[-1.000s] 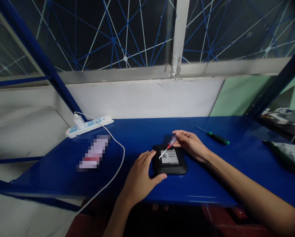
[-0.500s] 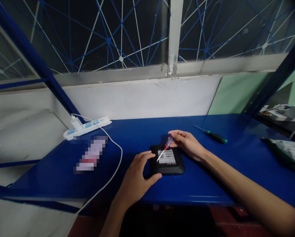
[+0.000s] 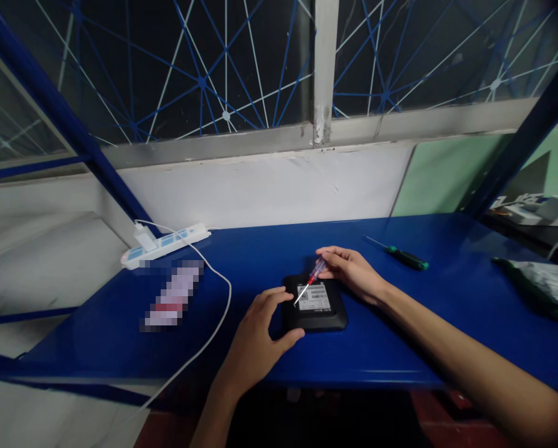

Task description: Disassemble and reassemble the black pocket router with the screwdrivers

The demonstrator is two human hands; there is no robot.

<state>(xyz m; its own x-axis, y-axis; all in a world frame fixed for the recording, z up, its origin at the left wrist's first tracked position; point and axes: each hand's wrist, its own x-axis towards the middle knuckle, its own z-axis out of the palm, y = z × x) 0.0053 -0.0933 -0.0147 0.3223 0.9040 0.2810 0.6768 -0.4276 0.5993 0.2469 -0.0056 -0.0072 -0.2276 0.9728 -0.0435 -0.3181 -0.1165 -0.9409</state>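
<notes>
A flat, black, square electronic box (image 3: 314, 322) with a white printed label (image 3: 322, 298) lies on the blue table. My left hand (image 3: 263, 323) grips its left side, the thumb at the near edge and the fingers at the upper left. In my right hand (image 3: 347, 269) is a screwdriver (image 3: 317, 271) with a clear purplish and red handle, pinched near its back end. Its shaft slants down to the left across the label, and the tip is at the box's left part, close to my left fingers. Whether the tip sits in a screw is too small to tell.
A green-and-black screwdriver (image 3: 408, 257) lies to the right of my right hand. Further right is a shiny plastic packet (image 3: 538, 286). A white power strip (image 3: 167, 244), its white cable (image 3: 229, 298) and a blurred-out object (image 3: 174, 295) are on the left. Blue posts (image 3: 517, 158) flank the table (image 3: 354, 364).
The view has shifted very slightly. Both hands keep their hold, and the screwdriver tip stays at about the same spot on the box.
</notes>
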